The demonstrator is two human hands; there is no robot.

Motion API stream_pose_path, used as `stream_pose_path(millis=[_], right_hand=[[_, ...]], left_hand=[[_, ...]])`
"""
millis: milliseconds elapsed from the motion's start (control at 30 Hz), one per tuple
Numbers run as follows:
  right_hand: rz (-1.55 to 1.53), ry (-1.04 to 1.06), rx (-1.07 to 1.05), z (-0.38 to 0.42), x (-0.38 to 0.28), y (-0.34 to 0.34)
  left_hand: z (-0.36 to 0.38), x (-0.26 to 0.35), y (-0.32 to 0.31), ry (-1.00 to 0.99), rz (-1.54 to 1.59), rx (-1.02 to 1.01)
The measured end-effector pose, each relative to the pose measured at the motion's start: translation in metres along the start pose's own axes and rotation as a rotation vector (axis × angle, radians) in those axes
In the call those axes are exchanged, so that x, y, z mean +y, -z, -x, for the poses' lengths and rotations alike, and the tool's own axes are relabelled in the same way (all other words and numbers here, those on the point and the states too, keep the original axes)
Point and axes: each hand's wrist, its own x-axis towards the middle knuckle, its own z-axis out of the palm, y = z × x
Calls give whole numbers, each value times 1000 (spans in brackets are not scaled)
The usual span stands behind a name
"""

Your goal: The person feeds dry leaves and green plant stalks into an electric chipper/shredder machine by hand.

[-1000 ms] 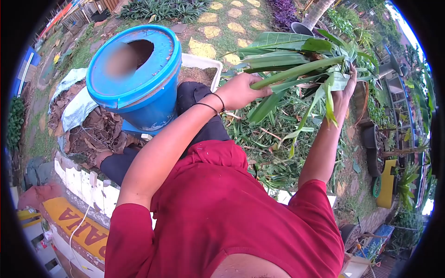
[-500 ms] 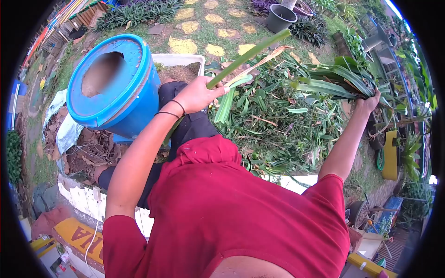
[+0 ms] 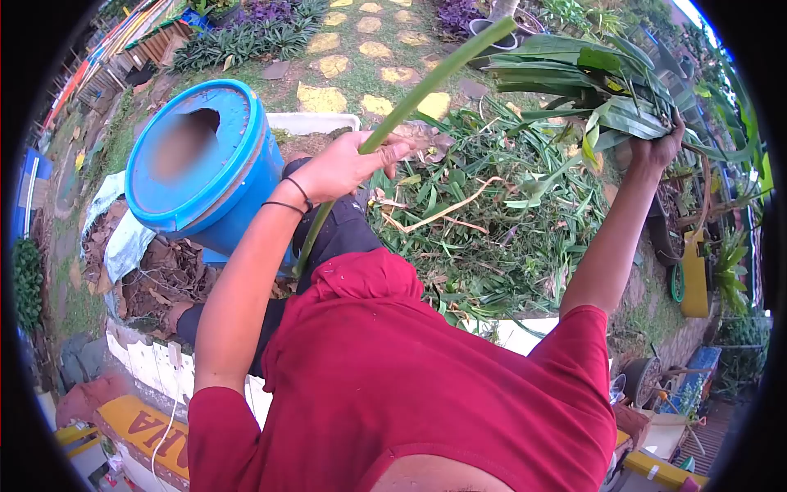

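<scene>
My left hand point(image 3: 344, 166), with two dark bands at its wrist, is closed round a long, thick green stalk point(image 3: 438, 78). The stalk slants from beside my leg up to the upper right. Out to the right, my right hand point(image 3: 660, 148) grips a bunch of long green leaves point(image 3: 574, 70) by one end, the blades fanning leftward. Between and below my hands lies a heap of cut greenery point(image 3: 500, 221), with a dry, yellowish leaf strip point(image 3: 447, 211) on top.
A blue lidded bucket point(image 3: 250, 176) with a hole in its lid stands at left, a white tub point(image 3: 316, 123) behind it. Dry brown leaves point(image 3: 164, 266) lie left of my legs. Yellow stepping stones point(image 3: 322, 98) run away ahead; pots point(image 3: 492, 37) stand at the back.
My right hand has raised the leaf bunch, which now fans out higher. The dry strip and a pale leaf piece have left my left hand; a dry strip now lies on the heap.
</scene>
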Motion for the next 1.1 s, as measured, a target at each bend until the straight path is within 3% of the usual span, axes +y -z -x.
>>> stream_pose_path(millis=[200,433,533,667,833,967,1100], right_hand=[[-384,-255,-413,7,70,-71],[-476,-390,-593,-14,162,-168],[-428,-343,-559,-1,211,-225],[-566,-599,-717,47,249,-313],[-413,-695,-588,92,300,-430],[-324,-756,-709,134,350,-506],[-13,-812,-823,194,370,-560]], left_hand=[[74,46,48,-71,175,158],[178,66,96,-276,418,372],[224,58,116,-336,521,505],[282,57,130,-444,625,662],[338,50,138,-519,651,845],[359,40,138,-528,661,988],[371,35,139,-521,671,1091]])
